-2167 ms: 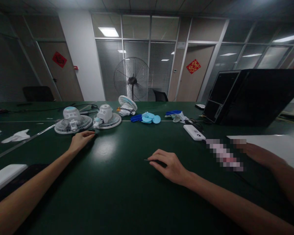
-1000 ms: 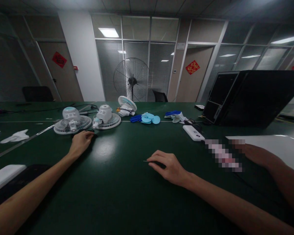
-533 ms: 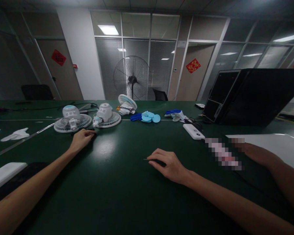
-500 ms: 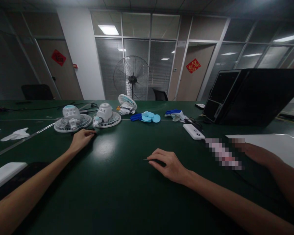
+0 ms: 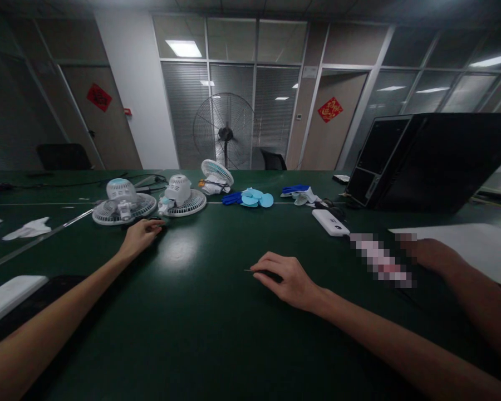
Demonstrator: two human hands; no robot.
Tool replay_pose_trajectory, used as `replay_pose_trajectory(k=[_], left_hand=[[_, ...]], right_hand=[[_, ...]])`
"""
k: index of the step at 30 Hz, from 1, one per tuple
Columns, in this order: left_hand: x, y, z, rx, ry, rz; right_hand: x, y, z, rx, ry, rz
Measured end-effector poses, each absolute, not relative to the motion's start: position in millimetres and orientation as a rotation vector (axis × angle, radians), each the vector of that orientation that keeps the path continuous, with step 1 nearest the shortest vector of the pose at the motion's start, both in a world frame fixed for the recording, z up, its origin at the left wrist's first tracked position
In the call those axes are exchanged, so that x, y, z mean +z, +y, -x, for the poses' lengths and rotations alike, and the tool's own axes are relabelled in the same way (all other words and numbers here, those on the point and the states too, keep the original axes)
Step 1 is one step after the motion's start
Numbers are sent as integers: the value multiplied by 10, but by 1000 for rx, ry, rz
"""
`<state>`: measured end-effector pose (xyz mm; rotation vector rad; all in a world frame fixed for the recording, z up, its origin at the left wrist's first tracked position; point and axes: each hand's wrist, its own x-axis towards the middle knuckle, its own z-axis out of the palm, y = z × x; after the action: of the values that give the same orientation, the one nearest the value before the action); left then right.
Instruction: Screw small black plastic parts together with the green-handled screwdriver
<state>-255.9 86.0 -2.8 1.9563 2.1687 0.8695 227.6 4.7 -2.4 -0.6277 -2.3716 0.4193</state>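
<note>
My right hand (image 5: 287,279) is over the middle of the green table, thumb and fingertips pinched on a thin metal pin-like piece (image 5: 247,270) whose tip points left. What kind of piece it is I cannot make out. Farther left, my left hand (image 5: 141,238) rests on the table with fingers curled together; anything in them is hidden. Just beyond it lie two white fan heads, one left (image 5: 123,203) and one right (image 5: 181,197), both grille down. A third small fan (image 5: 216,177) leans behind them, beside light blue fan blades (image 5: 256,198).
Blue-and-white gloves (image 5: 300,195) and a white power bank (image 5: 329,223) lie right of centre. Another person's hand (image 5: 436,257) is at the right, by a white sheet (image 5: 463,231). A black computer case (image 5: 438,161) stands behind. A white box (image 5: 12,298) sits at near left.
Both my hands stay in place with the same grip. The other person's hand and the white sheet have shifted slightly.
</note>
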Motion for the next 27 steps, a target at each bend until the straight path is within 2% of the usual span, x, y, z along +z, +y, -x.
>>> replay_pose_trajectory(k=[8,19,22,27], left_hand=[[-26,881,2590,924,2180,-1856],[-68,809,2404,757,2115,-2342],[-9,746,2167,745,1984,-2376],[56,460,1394,748,1491,-2428]], right_hand=[[-24,45,-2278,423,-2375,625],[-31,58,-2267,419,-2368,624],[-21,56,-2268,420,-2364,629],[-9,54,-2265,406,-2344,682]])
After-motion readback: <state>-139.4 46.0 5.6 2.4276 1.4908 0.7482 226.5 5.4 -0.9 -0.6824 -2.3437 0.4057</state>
